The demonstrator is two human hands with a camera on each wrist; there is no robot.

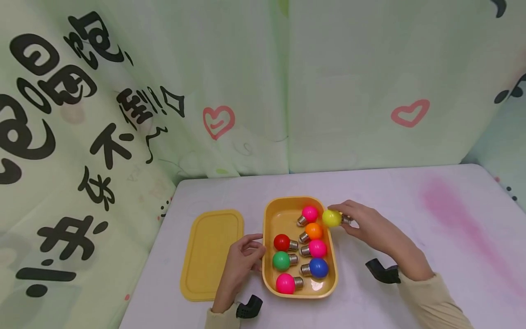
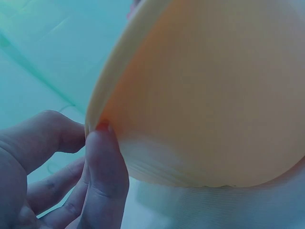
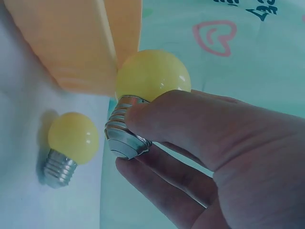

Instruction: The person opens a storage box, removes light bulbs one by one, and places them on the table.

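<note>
A yellow light bulb (image 1: 331, 218) is held by my right hand (image 1: 370, 227) over the right rim of an orange-yellow plastic box (image 1: 265, 278). The right wrist view shows thumb and fingers about its metal screw base (image 3: 125, 129). A second yellow light bulb (image 3: 72, 137) lies on the table beside the box there; the right hand hides it in the head view. My left hand (image 1: 241, 259) pinches the box's left rim between thumb and finger. Inside the box lie several coloured bulbs: pink (image 1: 285, 283), red (image 1: 281, 242), green (image 1: 281, 261), orange (image 1: 314, 230) and blue (image 1: 318, 267).
A flat yellow lid (image 1: 211, 251) lies left of the box, partly behind the left hand. The white table (image 1: 394, 196) bears a pink stain at the right. A pale green printed curtain (image 1: 337, 91) hangs behind and to the left.
</note>
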